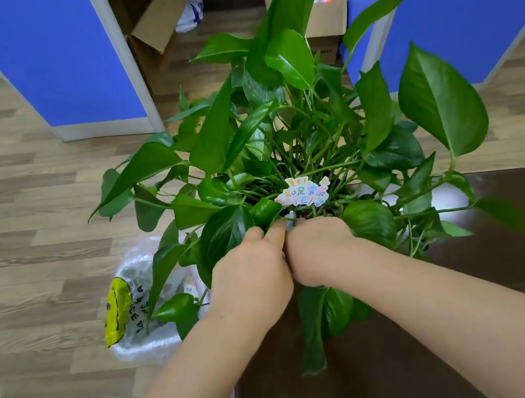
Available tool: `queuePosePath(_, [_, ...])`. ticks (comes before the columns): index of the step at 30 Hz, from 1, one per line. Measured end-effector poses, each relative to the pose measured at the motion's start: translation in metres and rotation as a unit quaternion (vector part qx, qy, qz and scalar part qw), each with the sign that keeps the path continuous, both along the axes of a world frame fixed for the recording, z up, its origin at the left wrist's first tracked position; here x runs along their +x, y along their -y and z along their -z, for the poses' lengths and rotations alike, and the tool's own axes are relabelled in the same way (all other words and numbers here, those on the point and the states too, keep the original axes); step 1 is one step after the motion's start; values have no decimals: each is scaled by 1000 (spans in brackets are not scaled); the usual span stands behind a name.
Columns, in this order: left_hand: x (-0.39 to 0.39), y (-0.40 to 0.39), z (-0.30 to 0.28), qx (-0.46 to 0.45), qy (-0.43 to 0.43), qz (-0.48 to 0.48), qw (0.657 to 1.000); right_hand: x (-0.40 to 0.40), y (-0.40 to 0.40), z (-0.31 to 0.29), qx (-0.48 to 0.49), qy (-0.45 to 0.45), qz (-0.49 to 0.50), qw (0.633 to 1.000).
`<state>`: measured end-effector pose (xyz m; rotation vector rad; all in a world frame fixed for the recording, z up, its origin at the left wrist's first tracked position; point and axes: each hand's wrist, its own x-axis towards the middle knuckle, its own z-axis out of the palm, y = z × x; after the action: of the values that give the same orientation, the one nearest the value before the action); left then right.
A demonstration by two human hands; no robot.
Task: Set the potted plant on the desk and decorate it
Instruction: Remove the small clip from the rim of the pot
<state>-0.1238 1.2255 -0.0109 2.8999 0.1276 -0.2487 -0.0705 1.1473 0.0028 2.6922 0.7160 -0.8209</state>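
A leafy green potted plant [295, 131] stands on the dark brown desk [479, 301] near its left corner; leaves hide the pot. A small colourful paper sign [303, 192] stands upright among the stems in the middle. My left hand [248, 270] and my right hand [318, 248] are pressed together just in front of the sign, fingers curled down into the foliage. A small pale thing shows between the fingertips, but leaves and fingers hide what it is and which hand holds it.
A clear plastic bag [142, 298] with a yellow label lies on the wooden floor left of the desk. Open cardboard boxes [324, 14] sit at the back between blue partition panels [57, 59].
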Motion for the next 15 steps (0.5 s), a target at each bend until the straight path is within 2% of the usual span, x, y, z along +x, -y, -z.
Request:
queuePosePath(4, [-2, -2, -3, -38, -15, -23, 999, -3, 3, 0, 23, 5, 14, 1000])
queuePosePath(6, [-4, -2, -5, -103, -39, -60, 992, -6, 9, -2, 56, 9, 21, 998])
queuePosePath(8, [-4, -1, -8, -204, -57, -108, 971, -10, 17, -6, 101, 0, 35, 994])
queuePosePath(11, [1, 3, -9, -346, -92, -177, 917, -21, 35, -18, 182, -36, 51, 981])
queuePosePath(15, [4, 12, -10, -532, -139, -289, 784, -42, 49, -28, 306, -113, 32, 945])
